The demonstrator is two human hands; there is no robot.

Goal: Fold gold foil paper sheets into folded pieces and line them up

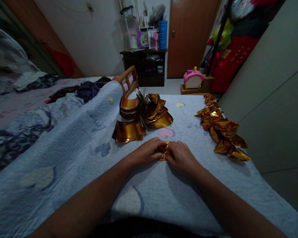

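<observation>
Both hands meet at the middle of the bed over a small piece of gold foil paper (163, 158). My left hand (149, 152) pinches its left side, and my right hand (181, 155) grips its right side. Fingers cover most of the sheet, so its exact shape is hidden. Just beyond my left hand lies a fanned pile of curved gold foil sheets (129, 130). Off to the right, a row of folded, pointed gold foil pieces (221, 132) runs along the bed's edge.
A pale blue quilt (89, 185) with heart prints covers the surface, rising in a fold on the left. A wooden bed rail (129, 81) stands behind the foil pile. Farther back are a dark cabinet (144, 71), a wooden door (191, 39) and a pink toy case (193, 80).
</observation>
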